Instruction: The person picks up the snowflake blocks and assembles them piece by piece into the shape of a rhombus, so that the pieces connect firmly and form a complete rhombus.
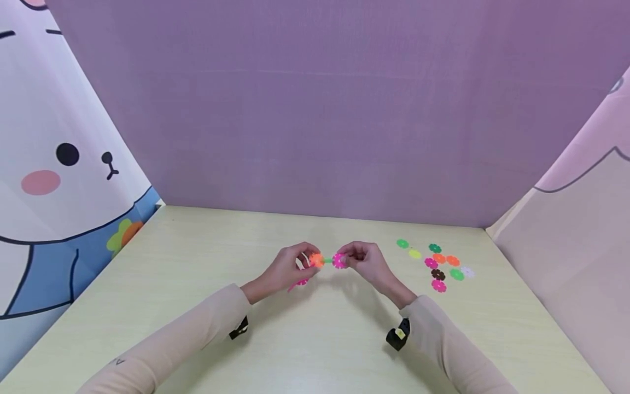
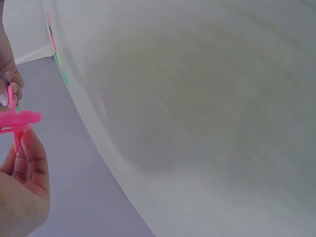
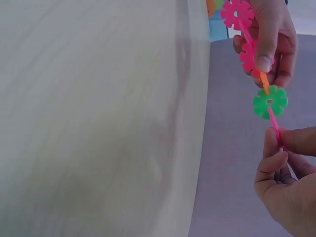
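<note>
Both hands hold a chain of notched plastic snowflake discs in the air over the table. Near its middle, the left hand (image 1: 287, 267) pinches it at the orange disc (image 1: 316, 260). Beyond that hand hang pink discs, among them an end disc (image 3: 237, 14) facing the right wrist view. A green disc (image 3: 270, 101) links the orange disc to a pink disc (image 1: 338, 261) at the other end. Between thumb and fingers, the right hand (image 1: 370, 267) pinches this pink disc, seen edge-on in the right wrist view. Fingertips hide parts of both gripped discs.
Loose snowflake discs lie right of the hands on the pale table (image 1: 315, 345), including a yellow disc (image 1: 415, 254), a brown disc (image 1: 438, 274) and a white disc (image 1: 467, 271). A purple panel (image 1: 325, 109) stands behind; printed cloth (image 1: 83, 219) borders the left.
</note>
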Motion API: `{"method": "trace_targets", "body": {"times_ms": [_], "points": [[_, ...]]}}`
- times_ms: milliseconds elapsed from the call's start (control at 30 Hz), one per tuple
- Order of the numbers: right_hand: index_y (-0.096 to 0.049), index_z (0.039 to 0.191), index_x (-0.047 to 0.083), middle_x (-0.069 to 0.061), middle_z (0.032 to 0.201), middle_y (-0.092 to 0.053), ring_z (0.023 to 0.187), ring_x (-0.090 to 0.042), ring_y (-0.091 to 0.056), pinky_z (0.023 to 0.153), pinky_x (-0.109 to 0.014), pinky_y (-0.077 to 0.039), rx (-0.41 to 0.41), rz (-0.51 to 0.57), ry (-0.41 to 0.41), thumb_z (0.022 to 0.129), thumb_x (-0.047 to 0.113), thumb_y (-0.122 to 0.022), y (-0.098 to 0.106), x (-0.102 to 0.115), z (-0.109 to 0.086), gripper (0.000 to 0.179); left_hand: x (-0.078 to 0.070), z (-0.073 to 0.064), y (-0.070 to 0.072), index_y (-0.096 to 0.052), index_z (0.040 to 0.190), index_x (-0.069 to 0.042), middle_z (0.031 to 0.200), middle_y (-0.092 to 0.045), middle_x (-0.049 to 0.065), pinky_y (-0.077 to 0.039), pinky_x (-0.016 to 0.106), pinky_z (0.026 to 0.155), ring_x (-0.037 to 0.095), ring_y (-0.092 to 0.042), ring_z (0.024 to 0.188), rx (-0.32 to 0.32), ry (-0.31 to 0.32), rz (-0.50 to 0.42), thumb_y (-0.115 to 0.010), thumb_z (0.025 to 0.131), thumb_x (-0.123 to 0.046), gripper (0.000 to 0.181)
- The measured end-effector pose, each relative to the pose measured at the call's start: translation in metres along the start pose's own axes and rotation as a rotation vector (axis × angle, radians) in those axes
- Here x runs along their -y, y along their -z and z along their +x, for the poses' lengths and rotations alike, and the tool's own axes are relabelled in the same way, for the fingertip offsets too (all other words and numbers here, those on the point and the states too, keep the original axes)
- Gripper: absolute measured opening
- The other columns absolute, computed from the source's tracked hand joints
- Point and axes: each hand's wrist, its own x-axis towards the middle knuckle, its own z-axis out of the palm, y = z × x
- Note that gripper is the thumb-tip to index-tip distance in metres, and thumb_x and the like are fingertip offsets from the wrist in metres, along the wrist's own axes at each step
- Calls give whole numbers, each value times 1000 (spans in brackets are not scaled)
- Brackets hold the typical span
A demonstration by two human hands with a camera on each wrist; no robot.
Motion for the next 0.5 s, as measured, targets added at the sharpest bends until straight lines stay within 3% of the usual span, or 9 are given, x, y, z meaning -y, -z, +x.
{"method": "trace_targets", "body": {"times_ms": [267,500], "points": [[-61,98,-12,-32,89,-61,69,-19,-60,60,-17,-47,-8,-7,25,84,-8,-55,-3,1,-1,16,-5,3,-2,-63,99,-9,87,-65,0,-50,23,55,12,-57,72,-2,-25,-23,-67,82,-13,18],[-62,99,-10,-30,88,-62,66,-14,-58,56,-19,-45,-19,-30,51,84,-5,-58,-5,3,-3,16,-6,3,-3,-68,91,-13,81,-65,-3,-49,23,56,10,-58,72,-27,8,-17,-69,81,-14,10]]}}
